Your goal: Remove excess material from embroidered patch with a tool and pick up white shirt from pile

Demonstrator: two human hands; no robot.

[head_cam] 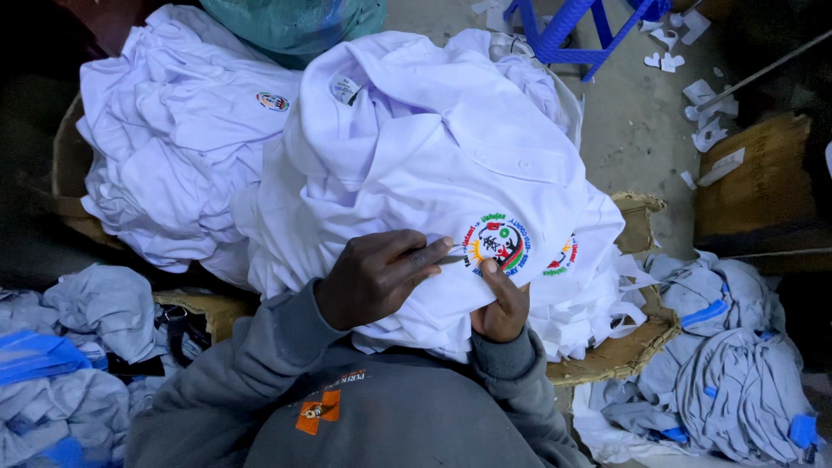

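Concrete floor (633, 130), shirt heaps all round. White shirt (433, 165) on my lap; my left hand (374, 277) pinches a small metal tool (451, 257) at the embroidered badge (496, 245), just above my right hand (503, 303), whose fingers clamp the fabric. Looks like thread trimming; steadiness needed.

One view only, worn on the head, looking steeply down over the person's own chest from close in. It faces the lap and the white shirt pile (433, 165), with concrete floor (633, 139) showing along the top right edge.
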